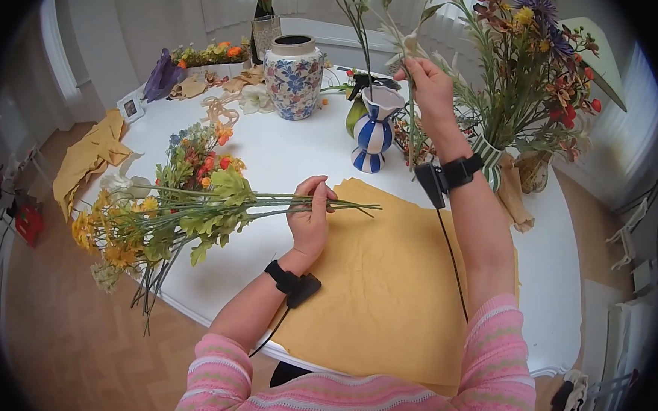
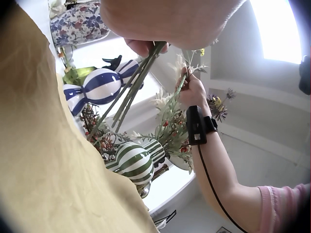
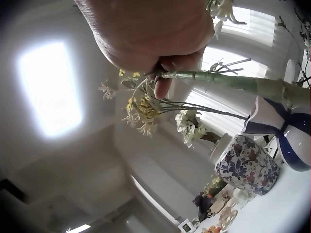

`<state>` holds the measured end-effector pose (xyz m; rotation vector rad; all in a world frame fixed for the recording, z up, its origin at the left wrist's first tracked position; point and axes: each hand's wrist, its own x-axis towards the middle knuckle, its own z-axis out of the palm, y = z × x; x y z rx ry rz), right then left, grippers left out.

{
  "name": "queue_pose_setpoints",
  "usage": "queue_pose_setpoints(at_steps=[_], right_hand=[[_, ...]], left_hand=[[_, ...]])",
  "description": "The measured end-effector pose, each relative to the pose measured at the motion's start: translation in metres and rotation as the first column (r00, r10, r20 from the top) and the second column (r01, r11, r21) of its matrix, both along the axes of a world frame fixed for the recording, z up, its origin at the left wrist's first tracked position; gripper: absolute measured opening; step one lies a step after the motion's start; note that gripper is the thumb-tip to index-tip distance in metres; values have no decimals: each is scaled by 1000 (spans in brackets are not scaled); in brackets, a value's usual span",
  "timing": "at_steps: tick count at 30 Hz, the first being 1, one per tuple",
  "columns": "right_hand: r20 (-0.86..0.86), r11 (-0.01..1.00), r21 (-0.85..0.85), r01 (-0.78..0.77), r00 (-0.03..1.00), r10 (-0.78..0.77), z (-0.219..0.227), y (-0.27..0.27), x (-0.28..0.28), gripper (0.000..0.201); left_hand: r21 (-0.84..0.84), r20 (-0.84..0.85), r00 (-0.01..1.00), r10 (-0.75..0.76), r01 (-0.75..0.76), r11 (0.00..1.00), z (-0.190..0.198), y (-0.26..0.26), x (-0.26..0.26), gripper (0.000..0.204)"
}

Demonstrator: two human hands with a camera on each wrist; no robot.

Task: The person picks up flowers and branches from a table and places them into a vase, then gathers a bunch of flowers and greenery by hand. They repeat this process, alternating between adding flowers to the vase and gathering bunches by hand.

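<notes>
Bouquet [image 1: 228, 188] spreads over the left edge of the bench [image 1: 548, 317], its stems, grasped by fingers of the left hand [image 1: 310, 218], reaching over a yellow sheet [image 1: 384, 284]. Gathering seems the step in hand. A blue-striped vase [image 1: 373, 135] stands near the right hand [image 1: 431, 97], whose fingers pinch a green stem [image 3: 233, 80]; bringing it across likely calls for avoiding that vase. A green-striped vase [image 2: 135, 162] stands farther right.

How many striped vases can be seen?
2. In the head view, the blue-and-white vase stands below and left of the right hand; the green-and-white vase stands farther right, partly behind the right forearm. Others may be hidden.
</notes>
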<state>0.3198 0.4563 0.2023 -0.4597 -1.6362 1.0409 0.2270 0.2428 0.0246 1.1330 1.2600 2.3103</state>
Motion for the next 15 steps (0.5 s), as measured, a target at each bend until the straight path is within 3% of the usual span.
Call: queue_pose_setpoints(at_steps=[7,10,13,15], right_hand=[[-53,992,112,59,997,-53,16,38,-24,30],[-23,970,196,145,989,-143,14,48,-28,31],[80,942,257,213,967,-241,9,46,-26,32],[257,958,208,197,934,-248,9,40,-20,26]], left_hand=[[-36,-14,1000,-6,5,999,0,-2,2,19],[-43,-18,1000,-9,8,999,0,-1,2,19],[-45,-15,1000,-11,11,999,0,-1,2,19],[-39,-15,1000,-11,10,999,1,-2,3,18]])
